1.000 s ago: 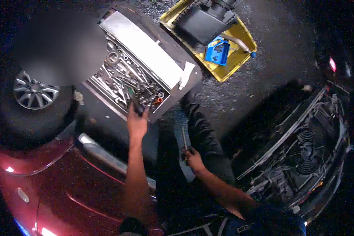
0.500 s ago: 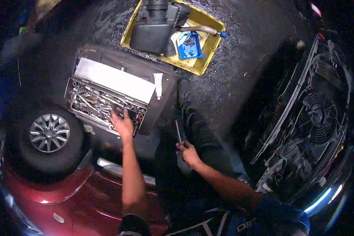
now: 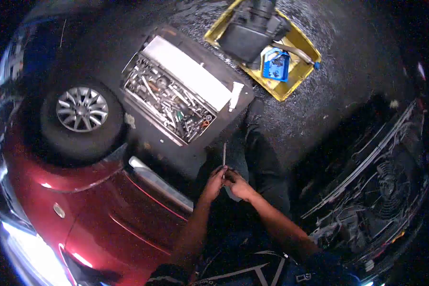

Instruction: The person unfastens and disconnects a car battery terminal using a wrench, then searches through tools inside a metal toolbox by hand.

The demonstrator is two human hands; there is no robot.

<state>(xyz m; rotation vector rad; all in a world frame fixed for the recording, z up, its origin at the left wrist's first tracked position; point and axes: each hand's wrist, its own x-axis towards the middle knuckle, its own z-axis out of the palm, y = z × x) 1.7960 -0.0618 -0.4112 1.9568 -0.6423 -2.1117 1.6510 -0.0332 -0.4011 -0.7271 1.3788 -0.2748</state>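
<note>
My left hand (image 3: 214, 182) and my right hand (image 3: 238, 186) are close together in front of my body, fingers closed. A long, thin metal tool (image 3: 224, 153) points up and away from between them. Both hands are around its near end, which the fingers hide; its exact kind is too small to make out. Beyond my hands lies an open metal toolbox (image 3: 164, 127), full of loose wrenches, sockets and other hand tools (image 3: 169, 97). Neither hand touches the box.
A white tube (image 3: 235, 96) lies beside the toolbox on a dark mat (image 3: 176, 159). Farther back, a yellow crate (image 3: 291, 94) holds a black plastic housing (image 3: 245, 40) and a blue tray (image 3: 275, 66). A red car (image 3: 100, 205) with a wheel (image 3: 82, 108) is left; an exposed engine bay (image 3: 367, 205) right.
My left hand has left the toolbox and come to my right hand at the metal tool. The view has turned, so the toolbox and crate appear farther right and higher.
</note>
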